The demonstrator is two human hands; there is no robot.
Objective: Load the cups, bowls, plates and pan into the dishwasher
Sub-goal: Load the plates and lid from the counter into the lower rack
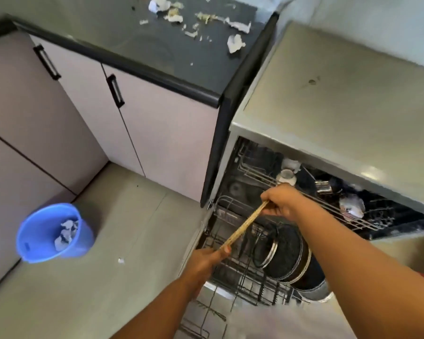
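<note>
Two hands are holding a thin, edge-on plate (242, 226) over the lower rack (242, 277) at lower centre: the left hand (206, 259) pinching its near rim, the right hand (279, 201) gripping the far rim. With dark pans (291, 255) already crowding the rack's right side, the plate is risking a knock against them or a slip between the prongs.

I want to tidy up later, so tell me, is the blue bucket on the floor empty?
No, the blue bucket on the floor holds crumpled pieces of paper inside it.
</note>
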